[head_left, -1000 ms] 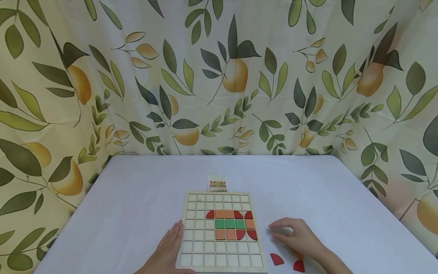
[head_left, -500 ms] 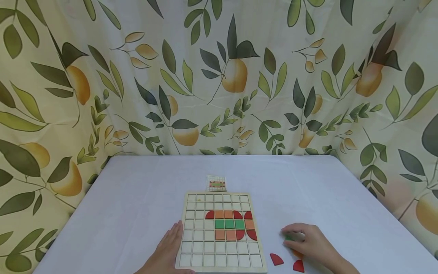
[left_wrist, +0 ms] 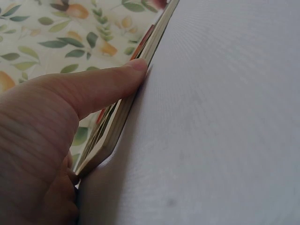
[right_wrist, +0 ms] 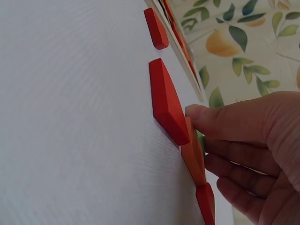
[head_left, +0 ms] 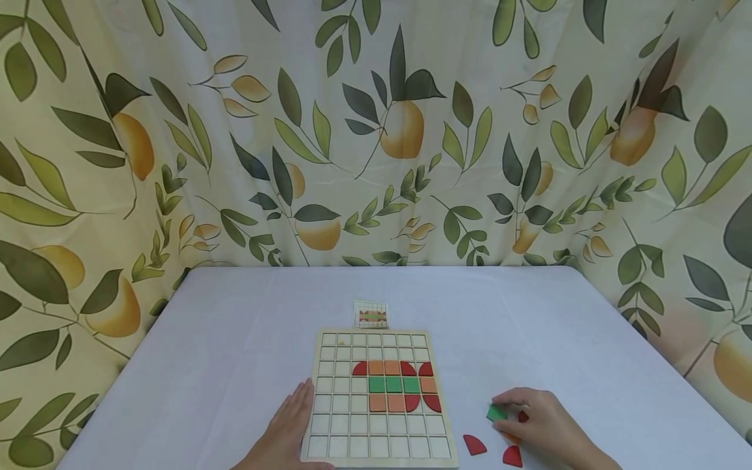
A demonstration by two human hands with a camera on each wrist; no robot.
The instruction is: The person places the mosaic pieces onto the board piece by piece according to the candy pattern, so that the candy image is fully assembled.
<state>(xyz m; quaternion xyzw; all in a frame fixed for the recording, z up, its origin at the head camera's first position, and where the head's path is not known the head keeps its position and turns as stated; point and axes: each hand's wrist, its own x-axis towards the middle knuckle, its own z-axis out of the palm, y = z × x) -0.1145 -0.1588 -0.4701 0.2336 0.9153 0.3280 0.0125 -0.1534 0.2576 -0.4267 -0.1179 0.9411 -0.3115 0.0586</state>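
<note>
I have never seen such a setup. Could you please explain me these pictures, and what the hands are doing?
There is no machine: a person works bare-handed. The wide picture comes from a head camera; the close ones from a camera on each wrist. On the white table are a grid board partly filled with coloured pieces, a small pattern card beyond it, and loose red pieces and an orange piece to its right. The left hand rests against the board's edge. The right hand pinches a green piece.
</note>
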